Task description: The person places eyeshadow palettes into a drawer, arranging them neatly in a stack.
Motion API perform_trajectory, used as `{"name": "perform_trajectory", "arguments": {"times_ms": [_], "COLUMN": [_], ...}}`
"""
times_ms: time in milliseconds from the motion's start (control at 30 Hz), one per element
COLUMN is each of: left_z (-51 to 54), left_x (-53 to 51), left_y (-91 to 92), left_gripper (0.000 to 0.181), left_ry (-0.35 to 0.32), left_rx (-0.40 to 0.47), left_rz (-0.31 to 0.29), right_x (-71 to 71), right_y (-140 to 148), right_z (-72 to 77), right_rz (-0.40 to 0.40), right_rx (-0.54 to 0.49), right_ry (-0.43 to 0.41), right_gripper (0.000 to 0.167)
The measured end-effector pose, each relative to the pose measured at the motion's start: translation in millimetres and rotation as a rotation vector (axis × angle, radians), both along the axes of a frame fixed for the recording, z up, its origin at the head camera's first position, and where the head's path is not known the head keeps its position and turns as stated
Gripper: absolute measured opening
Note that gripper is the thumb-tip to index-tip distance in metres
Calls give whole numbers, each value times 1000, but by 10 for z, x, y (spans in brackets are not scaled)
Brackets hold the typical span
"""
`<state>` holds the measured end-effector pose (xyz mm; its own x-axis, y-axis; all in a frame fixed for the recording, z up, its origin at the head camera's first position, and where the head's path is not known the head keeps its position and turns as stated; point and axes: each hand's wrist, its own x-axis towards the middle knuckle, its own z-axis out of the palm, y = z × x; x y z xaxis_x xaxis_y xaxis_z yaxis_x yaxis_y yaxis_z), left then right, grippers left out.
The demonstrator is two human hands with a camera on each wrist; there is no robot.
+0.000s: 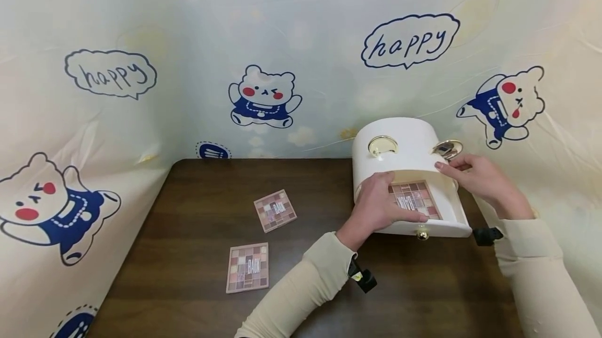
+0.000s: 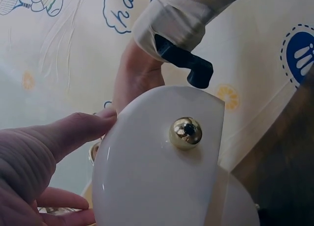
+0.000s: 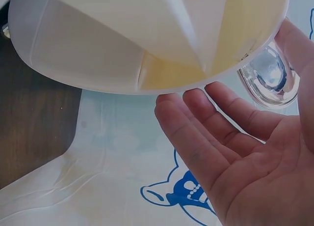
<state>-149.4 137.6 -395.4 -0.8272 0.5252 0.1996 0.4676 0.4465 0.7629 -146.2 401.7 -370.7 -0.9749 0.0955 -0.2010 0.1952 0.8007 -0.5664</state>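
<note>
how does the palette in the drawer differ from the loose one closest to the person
Place: the drawer palette lies in the pulled-out drawer, while the loose palette lies on the dark tabletop.
Visibility: the drawer palette is partly covered by the person's left grip; the loose palette shows whole and untouched.
Both share a grid of small pinkish and brownish squares with pale lettering.

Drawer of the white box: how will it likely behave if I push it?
The drawer looks stiff: its shape is crisp, so it probably won't flex. Its glossy front panel may feel slippery. The thin palette inside might slide with a sharp push, but its flat, square-cornered shape makes rolling unlikely.
</note>
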Motion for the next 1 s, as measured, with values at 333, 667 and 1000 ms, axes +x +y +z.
{"name": "perform_trajectory", "arguments": {"times_ms": [333, 667, 1000], "left_z": [154, 99, -132], "left_x": [7, -280, -515], "left_y": [-280, -997, -1580], "left_gripper": [69, 69, 87], "left_ry": [-122, -313, -254], "left_rx": [114, 270, 169], "left_rz": [10, 30, 140], "right_x": [-38, -10, -14], "right_y": [-3, 16, 23], "right_z": [-19, 20, 10], "right_rz": [-16, -17, -17], "right_rx": [-29, -15, -24], "right_ry": [-21, -45, -65], "right_gripper": [75, 79, 86]}}
